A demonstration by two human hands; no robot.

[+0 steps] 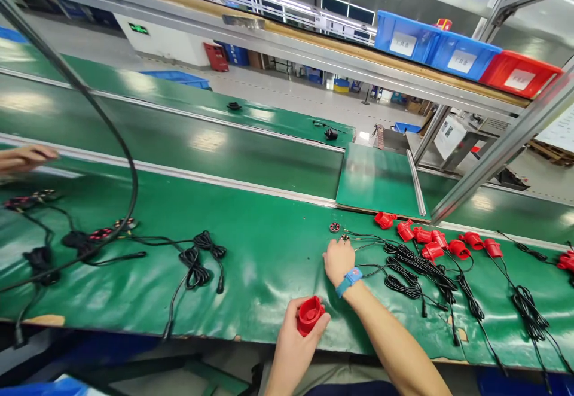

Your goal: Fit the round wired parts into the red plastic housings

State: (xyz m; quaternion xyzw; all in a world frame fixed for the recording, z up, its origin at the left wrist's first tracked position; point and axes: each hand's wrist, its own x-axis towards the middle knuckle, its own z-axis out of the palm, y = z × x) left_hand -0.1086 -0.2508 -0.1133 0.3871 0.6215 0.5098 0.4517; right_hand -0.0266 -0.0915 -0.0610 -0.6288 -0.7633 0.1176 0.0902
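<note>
While my left fingers clasp the red cap at the desk edge, my right hand reaches the small round disc, its fingers hidden, grip untold. Lifting it could snag the tangled black cables and drag the red connectors.

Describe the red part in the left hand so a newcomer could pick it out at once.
Start at the green bench mat and follow its near edge to the middle, where the left hand grips a red plastic housing. A row of similar red housings lies to the right by the right hand, each trailing a black cable. The held one is the only one off the mat, with no cable showing.
</note>
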